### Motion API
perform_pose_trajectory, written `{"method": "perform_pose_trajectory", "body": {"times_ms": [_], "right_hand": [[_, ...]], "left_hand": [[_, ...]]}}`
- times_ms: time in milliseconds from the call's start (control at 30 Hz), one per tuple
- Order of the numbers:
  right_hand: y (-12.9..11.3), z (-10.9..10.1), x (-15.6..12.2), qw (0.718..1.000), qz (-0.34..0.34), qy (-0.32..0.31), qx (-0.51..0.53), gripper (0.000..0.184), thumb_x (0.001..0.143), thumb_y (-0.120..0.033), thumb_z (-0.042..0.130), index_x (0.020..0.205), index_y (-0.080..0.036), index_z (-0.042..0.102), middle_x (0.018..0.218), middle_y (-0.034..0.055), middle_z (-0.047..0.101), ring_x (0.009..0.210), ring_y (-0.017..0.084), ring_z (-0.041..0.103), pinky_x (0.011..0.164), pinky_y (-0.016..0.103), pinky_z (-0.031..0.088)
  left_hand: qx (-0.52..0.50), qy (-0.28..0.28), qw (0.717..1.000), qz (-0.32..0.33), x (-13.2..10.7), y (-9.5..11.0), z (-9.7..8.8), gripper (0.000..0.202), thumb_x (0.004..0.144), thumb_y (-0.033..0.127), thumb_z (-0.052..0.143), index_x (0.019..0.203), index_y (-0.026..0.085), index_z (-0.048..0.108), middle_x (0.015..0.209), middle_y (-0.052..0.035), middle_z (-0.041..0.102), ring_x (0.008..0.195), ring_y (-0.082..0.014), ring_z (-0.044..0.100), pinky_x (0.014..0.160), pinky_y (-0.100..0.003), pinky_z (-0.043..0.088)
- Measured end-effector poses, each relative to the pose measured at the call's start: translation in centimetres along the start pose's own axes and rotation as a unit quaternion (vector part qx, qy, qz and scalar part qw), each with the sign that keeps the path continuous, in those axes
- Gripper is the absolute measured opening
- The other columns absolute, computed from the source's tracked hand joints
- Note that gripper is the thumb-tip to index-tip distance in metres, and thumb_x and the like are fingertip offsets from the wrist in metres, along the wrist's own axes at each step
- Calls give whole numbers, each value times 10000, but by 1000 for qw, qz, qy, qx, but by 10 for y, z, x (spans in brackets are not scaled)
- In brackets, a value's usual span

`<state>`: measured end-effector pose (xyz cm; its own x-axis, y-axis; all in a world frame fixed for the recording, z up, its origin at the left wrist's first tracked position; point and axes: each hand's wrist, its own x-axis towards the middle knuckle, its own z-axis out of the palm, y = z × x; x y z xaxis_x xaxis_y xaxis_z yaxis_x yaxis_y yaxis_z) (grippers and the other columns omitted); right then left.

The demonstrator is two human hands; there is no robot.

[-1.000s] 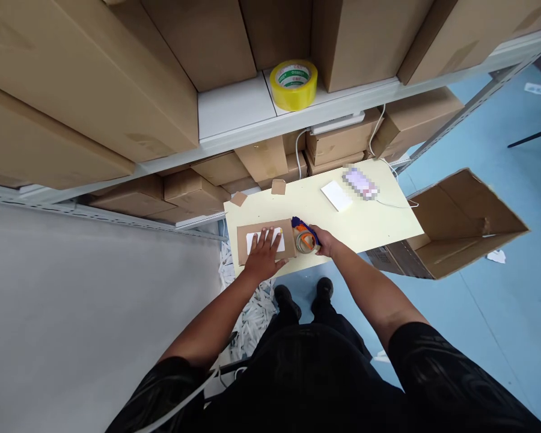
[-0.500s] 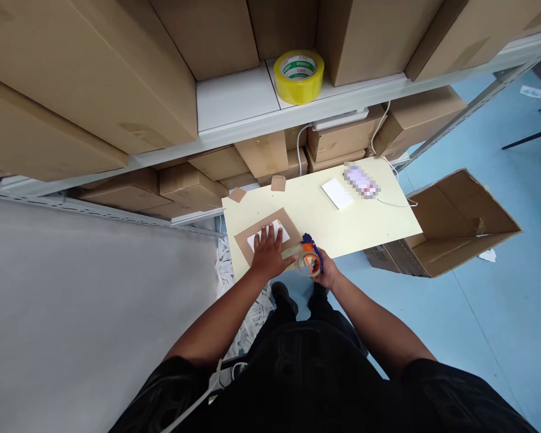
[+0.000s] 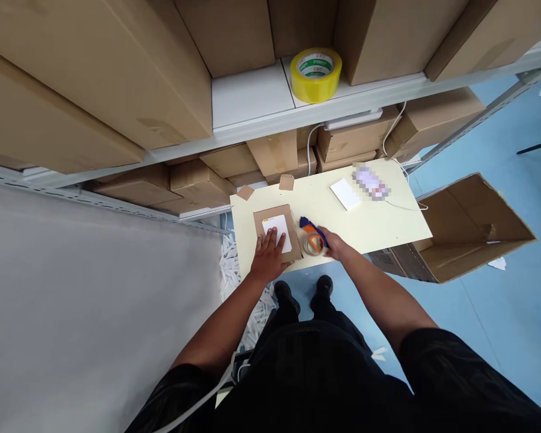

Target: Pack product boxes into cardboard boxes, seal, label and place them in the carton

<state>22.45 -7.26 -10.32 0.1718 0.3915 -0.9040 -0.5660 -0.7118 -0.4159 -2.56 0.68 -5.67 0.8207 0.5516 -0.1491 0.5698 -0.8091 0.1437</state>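
Note:
A flat brown cardboard piece (image 3: 262,218) lies at the left of the pale table, with a white label (image 3: 279,225) on its upper face. My left hand (image 3: 268,255) rests on the label and cardboard, fingers spread. To the right, my right hand (image 3: 335,243) is wrapped round the handle of a blue and orange tape dispenser (image 3: 314,236) carrying a roll of clear tape. The dispenser is held just right of the cardboard, near the table's front edge. Part of its handle is hidden by my fingers.
The pale table (image 3: 374,225) also bears a white pad (image 3: 345,194), a blurred-out object (image 3: 370,183) and two small cardboard scraps (image 3: 287,182). A yellow tape roll (image 3: 316,76) stands on the shelf among boxes. An open carton (image 3: 473,234) is right of the table; paper strips (image 3: 255,316) lie below left.
The cardboard with its label has turned from slanted to nearly square under my left hand. The tape dispenser has moved away from it, and the tape stretched towards my left hand no longer shows.

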Motion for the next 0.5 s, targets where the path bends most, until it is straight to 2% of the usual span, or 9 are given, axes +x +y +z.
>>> {"method": "perform_pose_trajectory", "body": {"times_ms": [133,200,233,267,333,433,500], "right_hand": [[90,-43,-52,999,54,10,-2,491,944,-656,549,949,-188,696,738,70,721,625,204,651,563,306,516],[126,-54,-70,997,72,12,-14,520,931,-677,559,933,-179,712,770,98,740,653,216,679,573,311,528],[136,-55,-75,997,71,3,-23,529,921,-686,571,925,-179,720,770,106,744,656,220,684,572,311,527],[141,-53,-76,997,72,-9,-38,529,910,-691,587,906,-180,725,753,108,743,646,222,683,562,311,521],[133,-42,-69,993,74,-35,-84,517,896,-684,616,862,-181,729,700,102,733,595,219,665,526,307,495],[98,-21,-48,985,77,-43,-149,480,898,-635,643,845,-166,728,662,89,723,524,204,632,487,305,472],[74,-13,-36,983,79,-57,-154,421,878,-579,701,881,-160,728,668,91,728,518,215,641,496,324,499]], "left_hand": [[-19,3,1000,-12,2,1,2,1019,909,690,558,1667,154,137,1723,-220,79,1604,-382,24,1270,-611,37],[-24,1,1000,-12,2,1,3,1030,905,693,563,1668,157,127,1724,-215,67,1603,-387,20,1269,-614,33],[-24,0,1000,-12,2,1,4,1029,905,698,561,1667,156,132,1725,-214,62,1603,-387,19,1269,-614,31],[-23,-1,1000,-13,2,2,5,1030,903,706,558,1665,154,141,1725,-216,58,1603,-387,18,1269,-614,29],[-20,-2,1000,-14,2,2,6,1038,894,726,558,1660,145,166,1724,-223,54,1603,-387,16,1268,-613,26],[-21,-5,1000,-9,3,1,4,1055,882,743,563,1652,124,193,1723,-232,53,1602,-396,12,1266,-613,25],[-22,-5,1000,0,3,0,3,1045,890,737,554,1652,118,197,1724,-229,55,1602,-396,11,1267,-610,24]]}}
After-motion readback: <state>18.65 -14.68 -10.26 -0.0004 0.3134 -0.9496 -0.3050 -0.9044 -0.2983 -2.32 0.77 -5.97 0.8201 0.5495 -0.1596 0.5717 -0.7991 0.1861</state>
